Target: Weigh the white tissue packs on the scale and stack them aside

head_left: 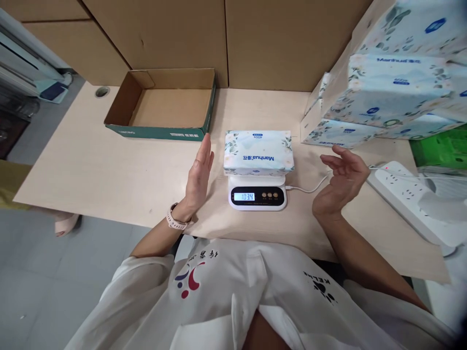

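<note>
A pack of tissues [258, 151], white and pale blue with a leaf pattern, lies flat on a small white digital scale [257, 204]. The lit display reads about 103.4. To the left of the pack, my left hand [199, 175] is held on edge with its fingers straight, apart from the pack and holding nothing. My right hand [341, 180] is raised on the other side, fingers loosely curved and apart, also without anything in it. Neither hand touches the pack or the scale.
An open shallow green cardboard box [168, 107] stands at the back left. More tissue packs [397, 92] are stacked at the back right. A white power strip [412, 199] lies on the right, with a cable [308, 189] running to the scale. Behind the table [98, 165] stand brown panels.
</note>
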The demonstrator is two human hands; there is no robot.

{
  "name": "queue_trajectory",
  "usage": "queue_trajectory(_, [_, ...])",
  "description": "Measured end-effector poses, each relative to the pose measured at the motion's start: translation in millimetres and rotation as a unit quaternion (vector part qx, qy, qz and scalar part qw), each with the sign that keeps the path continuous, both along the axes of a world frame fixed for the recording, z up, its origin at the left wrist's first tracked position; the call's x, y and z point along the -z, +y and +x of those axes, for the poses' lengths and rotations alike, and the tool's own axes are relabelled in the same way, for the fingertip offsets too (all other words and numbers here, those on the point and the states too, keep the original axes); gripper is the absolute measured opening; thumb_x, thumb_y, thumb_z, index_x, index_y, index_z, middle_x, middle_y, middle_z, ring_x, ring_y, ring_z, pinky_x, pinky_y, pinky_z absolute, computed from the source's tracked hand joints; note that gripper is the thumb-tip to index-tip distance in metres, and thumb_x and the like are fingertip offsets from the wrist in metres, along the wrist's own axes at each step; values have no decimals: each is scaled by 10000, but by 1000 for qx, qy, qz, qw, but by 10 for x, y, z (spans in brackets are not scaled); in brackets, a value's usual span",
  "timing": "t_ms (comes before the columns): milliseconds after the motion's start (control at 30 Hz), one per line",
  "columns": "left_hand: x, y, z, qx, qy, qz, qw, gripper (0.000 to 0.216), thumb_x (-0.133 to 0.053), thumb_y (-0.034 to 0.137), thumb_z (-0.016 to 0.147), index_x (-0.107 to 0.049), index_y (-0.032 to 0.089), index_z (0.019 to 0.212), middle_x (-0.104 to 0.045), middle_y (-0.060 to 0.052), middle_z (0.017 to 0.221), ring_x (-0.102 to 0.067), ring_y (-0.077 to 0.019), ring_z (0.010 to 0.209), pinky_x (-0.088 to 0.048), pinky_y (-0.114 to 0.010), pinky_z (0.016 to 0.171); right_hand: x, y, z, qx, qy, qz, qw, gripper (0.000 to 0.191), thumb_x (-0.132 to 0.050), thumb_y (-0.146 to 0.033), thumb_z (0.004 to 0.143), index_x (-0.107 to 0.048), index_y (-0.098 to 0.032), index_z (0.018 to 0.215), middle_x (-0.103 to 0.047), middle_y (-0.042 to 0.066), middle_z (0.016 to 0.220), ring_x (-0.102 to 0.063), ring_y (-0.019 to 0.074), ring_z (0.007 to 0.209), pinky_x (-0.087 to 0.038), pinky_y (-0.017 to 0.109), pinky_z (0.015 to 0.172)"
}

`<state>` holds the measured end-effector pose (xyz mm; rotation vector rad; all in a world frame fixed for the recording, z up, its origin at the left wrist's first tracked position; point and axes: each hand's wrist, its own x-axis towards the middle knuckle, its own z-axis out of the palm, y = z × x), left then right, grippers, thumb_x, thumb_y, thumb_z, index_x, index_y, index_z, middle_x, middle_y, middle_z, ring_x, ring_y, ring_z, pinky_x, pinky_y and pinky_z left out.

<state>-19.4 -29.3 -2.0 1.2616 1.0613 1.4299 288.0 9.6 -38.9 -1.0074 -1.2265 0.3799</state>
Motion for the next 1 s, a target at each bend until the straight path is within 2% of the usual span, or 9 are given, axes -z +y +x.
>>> queue_trajectory(200, [-86,-26,18,51,6,-10,999,780,-322,846,974,-446,438,1627,-166,121,1817,-17,-240,1723,-114,-477,1426,-35,-19,-8,-4,17,11,1000,493,-413,-585,988,-621,-246,1279,-692,108,1301,-728,231,956,-570,491,941])
queue_trajectory(667, [-67,-26,16,64,-3,-38,997,797,-357,864,951,-447,450,1626,-179,151,1806,-25,-226,1720,-132,-458,1427,-55,25,-17,42,28,1,999,525,-356,-635,946,-587,-238,1199,-700,90,1201,-708,216,867,-578,491,886])
queue_trajectory(800, [-49,-19,28,54,4,-41,998,813,-368,876,937,-462,441,1618,-210,136,1802,-67,-238,1719,-146,-468,1425,-44,34,-24,26,35,41,998,468,-358,-544,976,-619,-226,1198,-726,80,1176,-707,207,848,-572,461,828])
queue_trajectory(1000, [-21,-28,25,81,-17,-39,996,802,-384,863,946,-440,436,1623,-157,130,1817,-17,-225,1721,-87,-450,1433,-23,41,-14,4,55,67,996,439,-393,-488,989,-659,-215,1207,-754,73,1169,-720,196,862,-554,428,814])
